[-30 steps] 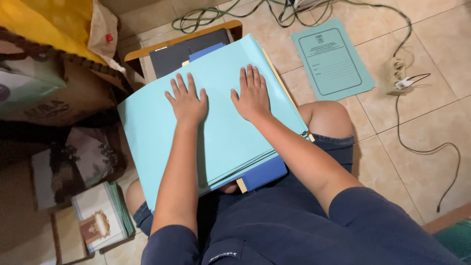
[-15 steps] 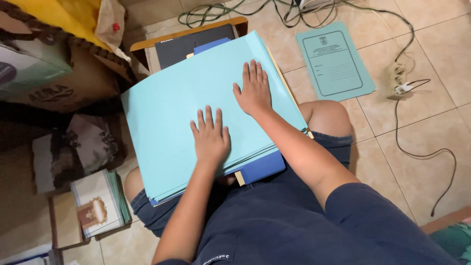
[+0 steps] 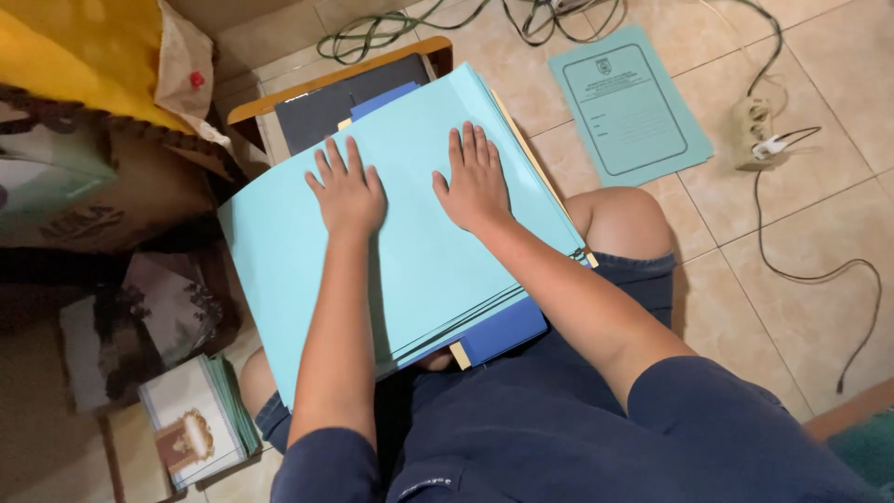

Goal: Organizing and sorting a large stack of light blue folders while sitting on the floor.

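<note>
While the left hand (image 3: 347, 194) lies flat and open on the light blue folder stack (image 3: 279, 251), the right hand (image 3: 475, 182) presses beside it, open too. A teal booklet (image 3: 629, 104) lies far right.

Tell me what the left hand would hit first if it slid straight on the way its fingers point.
Sliding off the light blue folder, the left hand would probably first meet the dark tray lying beyond the stack, though depth is hard to judge.

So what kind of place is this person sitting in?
Probably a room in a home, used for sorting papers. The person sits on a tiled floor with a stack of light blue folders on the lap, a power strip with trailing cables nearby, and cardboard boxes alongside.
</note>
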